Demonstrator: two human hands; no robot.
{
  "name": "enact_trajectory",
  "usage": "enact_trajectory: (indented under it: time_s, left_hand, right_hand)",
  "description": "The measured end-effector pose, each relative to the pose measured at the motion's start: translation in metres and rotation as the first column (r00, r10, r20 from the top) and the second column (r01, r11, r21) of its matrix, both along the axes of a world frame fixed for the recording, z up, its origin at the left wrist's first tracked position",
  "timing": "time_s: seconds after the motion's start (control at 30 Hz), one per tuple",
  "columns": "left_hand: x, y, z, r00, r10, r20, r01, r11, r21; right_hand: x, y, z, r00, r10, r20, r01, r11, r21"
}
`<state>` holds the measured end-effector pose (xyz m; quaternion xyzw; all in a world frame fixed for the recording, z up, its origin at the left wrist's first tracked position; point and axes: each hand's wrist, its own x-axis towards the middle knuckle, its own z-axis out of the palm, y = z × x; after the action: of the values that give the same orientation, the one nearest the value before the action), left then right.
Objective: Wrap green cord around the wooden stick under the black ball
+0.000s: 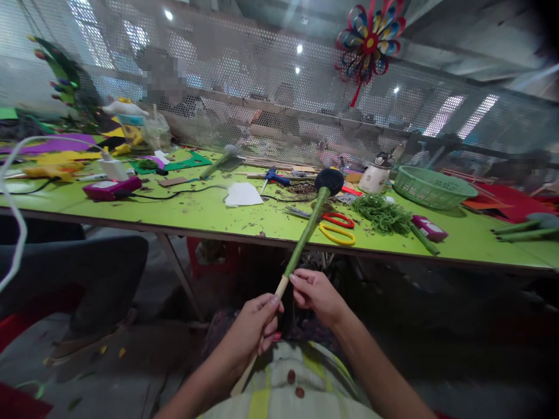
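A wooden stick (282, 286) slants up from my lap, its upper part wrapped in green material (305, 235) and topped by a dark rounded head (329, 181). My left hand (261, 319) is closed around the bare wood. Just above it, my right hand (315, 294) pinches at the lower edge of the green wrapping, seemingly on a thin strand. Behind the stick on the table lie scissors (337, 234) with red and yellow handles. Green cord (384, 214) is heaped to their right.
The green table (209, 215) carries a white paper piece (243, 194), a blue glue gun (275, 176), a magenta box (112, 188), a green basket (434, 187) and a whitish pot (375, 174). A perforated metal screen (244, 75) stands behind. Someone's leg (105, 279) is at left below the table.
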<state>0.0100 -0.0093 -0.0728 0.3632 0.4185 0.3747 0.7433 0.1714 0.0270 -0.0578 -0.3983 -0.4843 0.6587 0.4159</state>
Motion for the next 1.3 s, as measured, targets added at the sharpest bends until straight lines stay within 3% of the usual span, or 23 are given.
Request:
enact_trajectory:
  time_s: [0.17,0.27,0.4,0.53,0.63,0.73,0.83,0.97,1.13,1.23,1.3]
  left_hand:
    - [0.0,-0.001,0.004,1.0,-0.006,0.006,0.006,1.0,-0.003]
    - [-0.005,0.001,0.006,0.991,-0.059,0.117,0.062,0.998,-0.028]
    - [-0.015,0.007,0.004,0.93,-0.165,0.33,0.205,0.975,-0.09]
    - [-0.019,0.012,-0.005,0.903,-0.21,0.374,0.263,0.96,-0.096]
    - [-0.016,0.013,-0.012,0.946,-0.197,0.257,0.225,0.971,-0.084]
    - [-0.014,0.012,-0.017,0.998,-0.025,-0.056,0.025,1.0,-0.002]
    - [-0.013,0.011,-0.019,0.988,0.083,-0.13,-0.078,0.996,0.046]
    - [-0.013,0.005,-0.014,1.0,-0.012,-0.028,0.011,0.999,-0.048]
    - [-0.022,0.007,-0.011,0.914,-0.227,0.336,0.305,0.931,-0.201]
    - [-0.024,0.013,-0.014,0.912,-0.253,0.322,0.321,0.93,-0.178]
    - [-0.02,0.015,-0.014,0.95,-0.194,0.243,0.234,0.961,-0.149]
  right_hand:
    - [0.001,0.002,0.005,0.991,-0.051,0.121,0.04,0.995,0.094]
    - [0.001,0.005,0.003,0.997,-0.035,0.066,0.026,0.992,0.126]
    - [-0.002,0.011,-0.003,0.999,-0.016,-0.038,0.019,0.997,0.074]
    - [-0.007,0.014,-0.01,0.996,-0.049,-0.075,0.052,0.998,0.029]
    - [-0.012,0.015,-0.016,0.989,-0.106,-0.099,0.108,0.994,0.024]
    - [-0.019,0.015,-0.019,0.981,-0.191,-0.041,0.192,0.981,0.034]
    - [-0.023,0.014,-0.018,0.973,-0.23,0.009,0.229,0.972,0.059]
    - [-0.022,0.011,-0.014,0.99,-0.127,-0.062,0.129,0.991,0.035]
    - [-0.018,0.011,-0.016,0.975,-0.011,-0.222,0.014,1.0,0.011]
    - [-0.02,0.015,-0.017,0.97,-0.02,-0.243,0.025,1.0,0.017]
    - [-0.023,0.017,-0.018,0.969,-0.075,-0.235,0.084,0.996,0.03]
